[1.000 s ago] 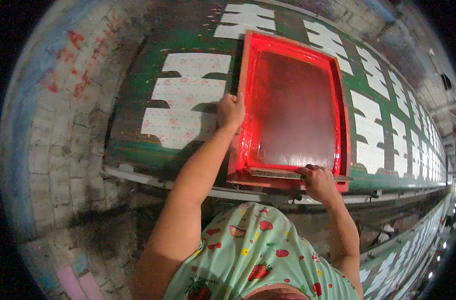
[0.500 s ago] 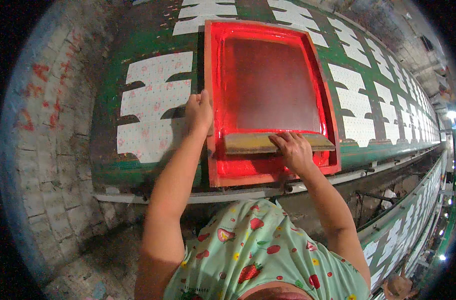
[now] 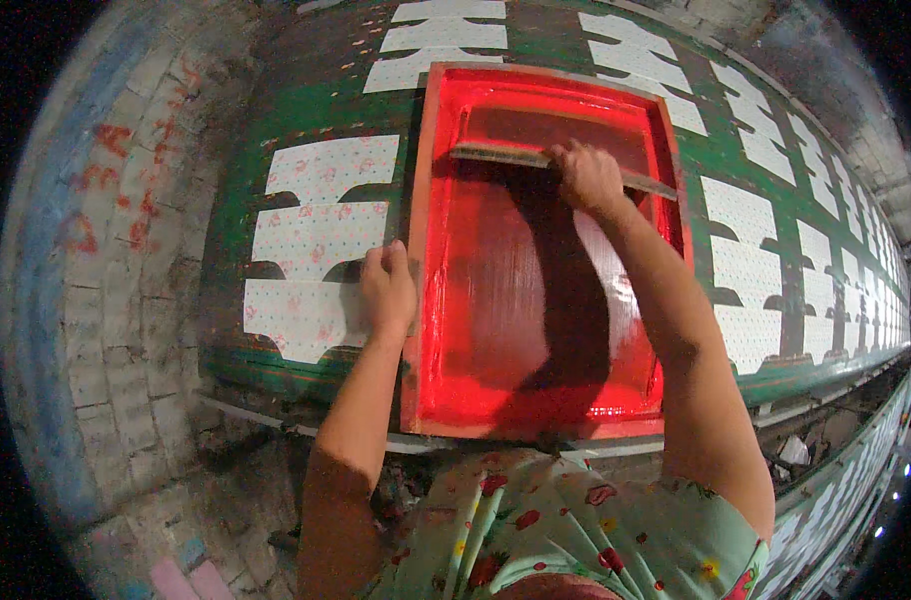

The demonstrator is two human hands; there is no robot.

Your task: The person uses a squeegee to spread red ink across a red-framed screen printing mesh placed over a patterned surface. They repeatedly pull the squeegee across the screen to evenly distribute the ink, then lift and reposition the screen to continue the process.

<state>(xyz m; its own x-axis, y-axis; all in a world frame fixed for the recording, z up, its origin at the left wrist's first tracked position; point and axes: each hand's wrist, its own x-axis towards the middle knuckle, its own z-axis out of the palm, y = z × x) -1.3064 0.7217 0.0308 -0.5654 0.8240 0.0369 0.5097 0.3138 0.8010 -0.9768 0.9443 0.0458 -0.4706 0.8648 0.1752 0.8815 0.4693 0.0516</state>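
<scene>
A rectangular screen printing frame [image 3: 424, 215] with red-stained wooden sides lies on the long green table. Wet red ink coats its inner borders, and a thin streaky film covers the darker mesh [image 3: 496, 290]. My right hand [image 3: 588, 178] is closed over the top of a squeegee [image 3: 501, 155], a long flat bar lying crosswise near the frame's far end. Beneath my right arm a dark shadow falls across the mesh. At the frame's left side, my left hand [image 3: 388, 285] is closed on the outer edge, its fingertips partly hidden.
White patterned cut fabric pieces [image 3: 321, 235] lie left of the frame on the green table [image 3: 231, 300]. More pieces [image 3: 741, 270] run in rows to the right. A metal rail [image 3: 246, 410] follows the near table edge. Brick paving [image 3: 106, 350] lies at left; another table stands lower right.
My right hand has pushed the squeegee from the near end of the screen to its far part. My left hand stays on the frame's left edge. The view has shifted slightly.
</scene>
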